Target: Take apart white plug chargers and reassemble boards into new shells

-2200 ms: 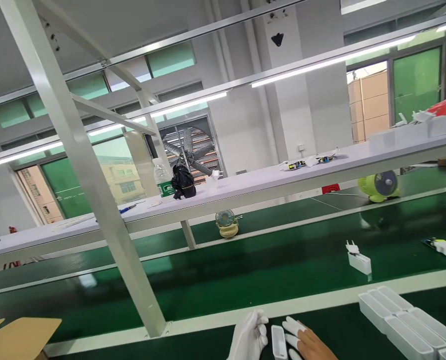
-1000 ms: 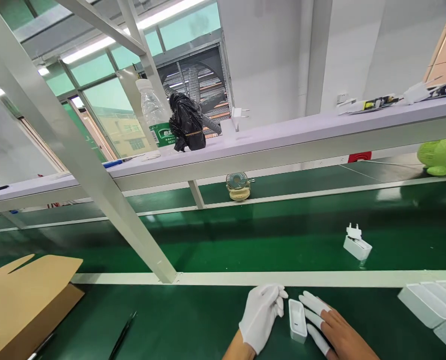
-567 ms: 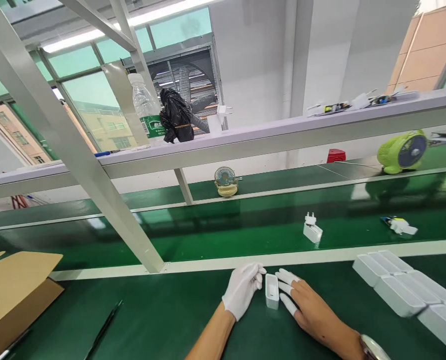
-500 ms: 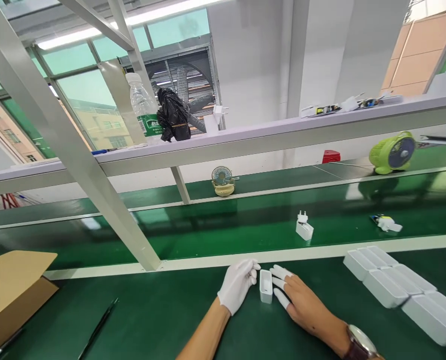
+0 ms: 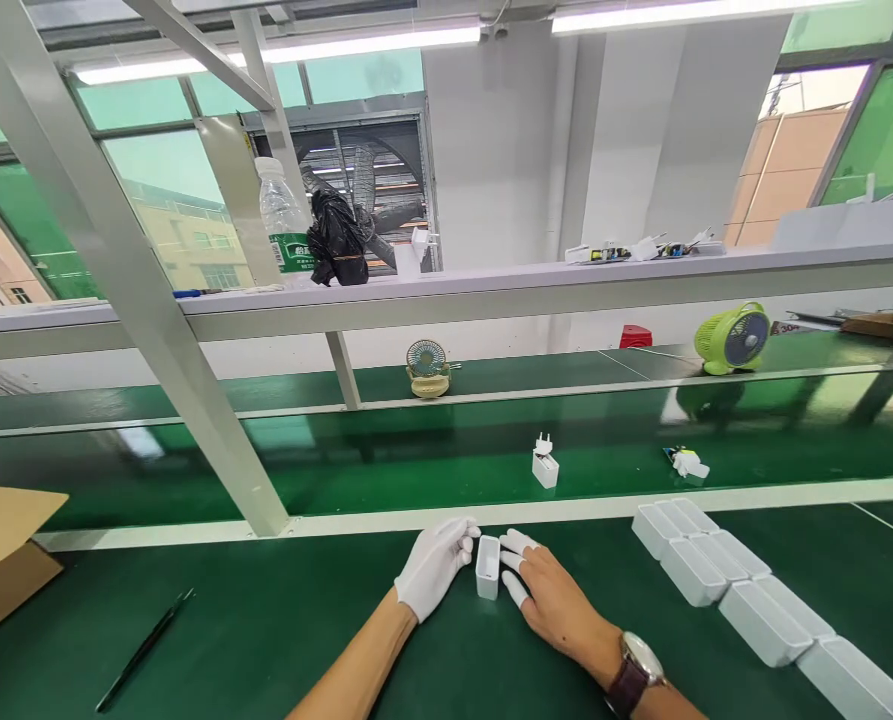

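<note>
A small white plastic case (image 5: 487,568) with an open top stands upright on the green work surface (image 5: 281,630) between my hands. My left hand (image 5: 438,568), in a white glove, lies at its left side with the fingers loosely bent and the fingertips close to its edge. On the other side, my right hand (image 5: 551,590) wears white finger covers and has its fingers spread. Its fingertips reach the case's right side; whether they touch it I cannot tell. Neither hand grips the case. A watch (image 5: 637,665) sits on my right wrist.
Rows of white plastic cases (image 5: 765,615) stand at the right. Beyond the pale rail, the green belt carries a white plug adapter (image 5: 545,465) and a circuit board part (image 5: 687,462). A black pen-like tool (image 5: 146,650) and a cardboard box (image 5: 11,560) lie left. A slanted post (image 5: 191,380) rises nearby.
The camera has turned right and levelled, so the scene sits further left in view. My hands remain on either side of the white case, with little visible change in pose.
</note>
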Tool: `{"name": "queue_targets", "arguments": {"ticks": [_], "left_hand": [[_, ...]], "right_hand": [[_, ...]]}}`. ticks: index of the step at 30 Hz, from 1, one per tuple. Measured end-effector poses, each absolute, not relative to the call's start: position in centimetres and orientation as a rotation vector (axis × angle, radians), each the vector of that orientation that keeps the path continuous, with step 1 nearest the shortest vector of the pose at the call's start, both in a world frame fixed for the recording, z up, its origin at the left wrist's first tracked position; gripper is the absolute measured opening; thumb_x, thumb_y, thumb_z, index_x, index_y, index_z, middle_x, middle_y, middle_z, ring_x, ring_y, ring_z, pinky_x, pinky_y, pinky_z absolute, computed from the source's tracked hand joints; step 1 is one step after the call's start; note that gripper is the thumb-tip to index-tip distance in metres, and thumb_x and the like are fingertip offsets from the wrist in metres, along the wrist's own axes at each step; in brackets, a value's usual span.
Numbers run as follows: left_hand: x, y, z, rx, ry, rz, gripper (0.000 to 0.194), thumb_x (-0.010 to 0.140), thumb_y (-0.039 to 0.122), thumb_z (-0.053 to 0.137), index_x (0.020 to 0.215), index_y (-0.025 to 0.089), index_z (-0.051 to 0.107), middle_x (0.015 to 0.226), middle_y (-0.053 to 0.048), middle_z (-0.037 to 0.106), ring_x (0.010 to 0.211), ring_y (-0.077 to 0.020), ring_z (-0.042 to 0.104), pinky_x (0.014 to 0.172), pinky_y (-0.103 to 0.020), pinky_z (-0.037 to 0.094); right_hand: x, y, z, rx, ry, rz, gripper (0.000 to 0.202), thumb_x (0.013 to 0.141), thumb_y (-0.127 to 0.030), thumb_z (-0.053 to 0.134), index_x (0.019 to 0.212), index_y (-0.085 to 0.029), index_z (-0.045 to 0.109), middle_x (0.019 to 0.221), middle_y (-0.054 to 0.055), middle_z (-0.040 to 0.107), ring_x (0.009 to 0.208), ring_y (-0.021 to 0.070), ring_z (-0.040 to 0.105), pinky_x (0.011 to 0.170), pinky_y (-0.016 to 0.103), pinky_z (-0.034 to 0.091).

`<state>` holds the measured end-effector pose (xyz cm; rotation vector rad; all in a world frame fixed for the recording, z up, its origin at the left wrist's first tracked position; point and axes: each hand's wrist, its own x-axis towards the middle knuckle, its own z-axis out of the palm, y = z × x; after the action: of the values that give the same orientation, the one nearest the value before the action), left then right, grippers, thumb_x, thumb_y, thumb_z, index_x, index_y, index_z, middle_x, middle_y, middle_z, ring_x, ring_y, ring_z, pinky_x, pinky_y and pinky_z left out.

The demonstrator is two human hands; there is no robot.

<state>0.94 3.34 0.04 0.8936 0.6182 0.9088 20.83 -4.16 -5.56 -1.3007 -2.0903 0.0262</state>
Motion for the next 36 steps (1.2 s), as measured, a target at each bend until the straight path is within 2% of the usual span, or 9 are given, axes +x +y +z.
{"name": "queue_targets", "arguments": {"ticks": [10, 17, 26, 31, 34, 36], "left_hand": [[0.9, 3.1, 0.0, 0.881, 0.617, 0.919, 0.032, 0.078, 0.038, 0.081, 0.086, 0.008, 0.073, 0.085, -0.007, 0.061, 0.067, -0.0090, 0.048, 0.064, -0.024, 0.039], [1.2, 3.1, -0.6, 0.857, 0.634, 0.937, 0.035, 0.074, 0.039, 0.084, 0.088, 0.007, 0.073, 0.086, -0.009, 0.064, 0.065, -0.0091, 0.051, 0.062, -0.023, 0.038], [1.3, 2.9, -1.3, 0.875, 0.640, 0.936, 0.039, 0.072, 0.042, 0.084, 0.086, 0.007, 0.074, 0.087, -0.009, 0.067, 0.063, -0.0080, 0.053, 0.060, -0.023, 0.038], [1.6, 2.3, -1.4, 0.819, 0.655, 0.922, 0.040, 0.067, 0.041, 0.086, 0.085, 0.007, 0.075, 0.087, -0.010, 0.069, 0.064, -0.0084, 0.055, 0.062, -0.024, 0.041], [1.9, 2.1, -1.5, 0.774, 0.664, 0.904, 0.041, 0.064, 0.042, 0.087, 0.081, 0.007, 0.075, 0.086, -0.011, 0.070, 0.065, -0.0090, 0.056, 0.063, -0.025, 0.042], [2.1, 2.0, -1.8, 0.738, 0.673, 0.898, 0.042, 0.062, 0.042, 0.088, 0.080, 0.007, 0.075, 0.083, -0.010, 0.071, 0.065, -0.0100, 0.057, 0.064, -0.026, 0.044]], "right_hand": [[21.1, -4.5, -5.9, -1.362, -2.127, 0.045, 0.046, 0.092, -0.011, 0.044, 0.134, -0.020, 0.057, 0.134, 0.013, 0.061, 0.132, 0.0314, 0.053, 0.109, 0.054, 0.048], [21.9, -4.3, -7.8, -1.392, -2.150, 0.018, 0.050, 0.093, -0.012, 0.044, 0.143, -0.020, 0.051, 0.149, 0.012, 0.050, 0.144, 0.0293, 0.039, 0.118, 0.051, 0.039], [22.4, -4.3, -8.6, -1.478, -2.195, 0.010, 0.046, 0.093, -0.018, 0.045, 0.137, -0.021, 0.058, 0.146, 0.011, 0.054, 0.139, 0.0309, 0.046, 0.113, 0.051, 0.044], [23.6, -4.5, -9.7, -1.386, -2.255, -0.189, 0.042, 0.092, -0.021, 0.041, 0.130, -0.017, 0.059, 0.127, 0.014, 0.065, 0.119, 0.0321, 0.061, 0.100, 0.050, 0.053], [25.3, -4.8, -10.9, -1.344, -2.288, -0.217, 0.041, 0.089, -0.025, 0.044, 0.127, -0.020, 0.059, 0.119, 0.013, 0.066, 0.111, 0.0330, 0.064, 0.087, 0.047, 0.057], [26.9, -5.0, -12.0, -1.293, -2.331, -0.206, 0.033, 0.088, -0.029, 0.048, 0.118, -0.023, 0.061, 0.113, 0.012, 0.067, 0.103, 0.0320, 0.066, 0.079, 0.044, 0.058]]}}
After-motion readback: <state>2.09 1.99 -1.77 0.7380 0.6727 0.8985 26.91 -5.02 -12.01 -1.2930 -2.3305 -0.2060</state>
